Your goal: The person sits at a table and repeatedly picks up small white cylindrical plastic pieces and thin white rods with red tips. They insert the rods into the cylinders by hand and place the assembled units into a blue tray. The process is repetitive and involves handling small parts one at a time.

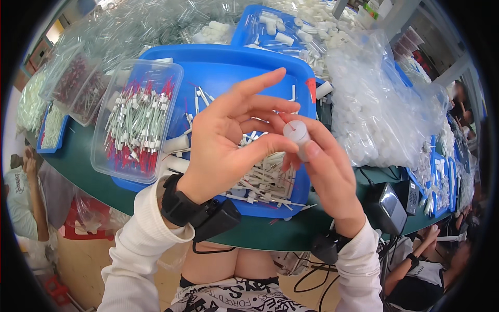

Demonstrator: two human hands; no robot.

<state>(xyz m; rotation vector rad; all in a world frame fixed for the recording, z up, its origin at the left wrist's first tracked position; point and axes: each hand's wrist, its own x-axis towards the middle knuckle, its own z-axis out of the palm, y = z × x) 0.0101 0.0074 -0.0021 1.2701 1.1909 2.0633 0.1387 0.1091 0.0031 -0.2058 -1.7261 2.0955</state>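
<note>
A small white plastic cylinder (296, 133) with a thin red piece at the middle of its round end is held above the blue tray (208, 56). My right hand (332, 169) grips it between thumb and fingers. Beside it on the left is my left hand (221, 143), its fingers spread and its thumb tip at the cylinder's side. Below both hands, many thin white sticks (270, 179), some with red ends, lie in the tray. White cylinders (176, 144) lie by the tray's left side, partly hidden by my left hand.
A clear plastic box (138, 122) of red-and-white sticks overlaps the tray's left edge. Clear bags of white parts (364, 104) crowd the right; clear tubes (171, 28) pile up behind. A black box (387, 208) with cables stands on the green table (249, 231). Other people sit at both sides.
</note>
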